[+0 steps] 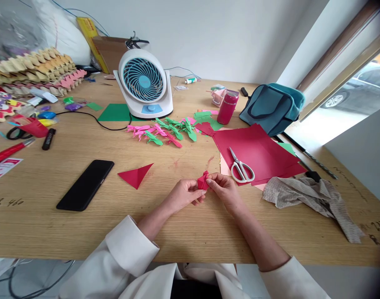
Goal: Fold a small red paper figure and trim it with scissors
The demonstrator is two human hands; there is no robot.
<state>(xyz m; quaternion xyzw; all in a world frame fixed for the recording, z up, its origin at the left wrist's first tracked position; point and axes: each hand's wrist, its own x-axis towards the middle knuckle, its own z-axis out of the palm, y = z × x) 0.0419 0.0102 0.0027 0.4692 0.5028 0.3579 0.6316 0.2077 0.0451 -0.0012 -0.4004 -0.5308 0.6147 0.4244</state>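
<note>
A small folded piece of red paper (203, 181) is held between both hands above the table. My left hand (187, 194) pinches its left and lower side, thumb in front. From the right, my right hand (223, 187) grips its edge between thumb and fingers. To the left lies a red paper triangle (135, 176) with a crease down it. White-handled scissors (240, 169) rest on a stack of red paper sheets (261, 153) at the right. Several folded green and pink paper figures (165, 131) lie in a group beyond my hands.
A black phone (85, 185) lies at the left. A white fan (144, 87) stands behind the paper figures. A red flask (228, 108) and a teal bag (271, 108) stand back right. A crumpled cloth (302, 197) lies at the right. Egg trays (37, 72) are stacked far left.
</note>
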